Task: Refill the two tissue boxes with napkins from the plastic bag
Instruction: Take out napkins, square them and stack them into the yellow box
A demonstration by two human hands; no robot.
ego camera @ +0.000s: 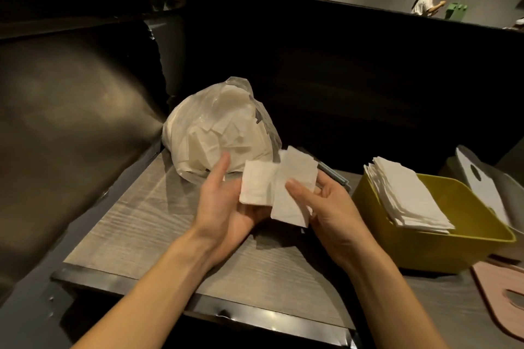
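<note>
A clear plastic bag (218, 127) stuffed with white napkins sits at the back of the wooden table (136, 221). In front of it both hands hold loose white napkins (279, 187) above the table. My left hand (224, 201) supports one napkin from below with the fingers stretched out. My right hand (326, 201) holds the other napkin, thumb pressed on top and fingers beneath. To the right stands a yellow tissue box (425, 246), open at the top, with a stack of napkins (405, 193) leaning inside. Its white lid (482, 178) lies behind it.
A pink lid with a slot (499, 295) lies at the right edge of the table. A dark padded bench back (71, 122) rises at the left, and a dark partition runs behind the table. People move in the far background.
</note>
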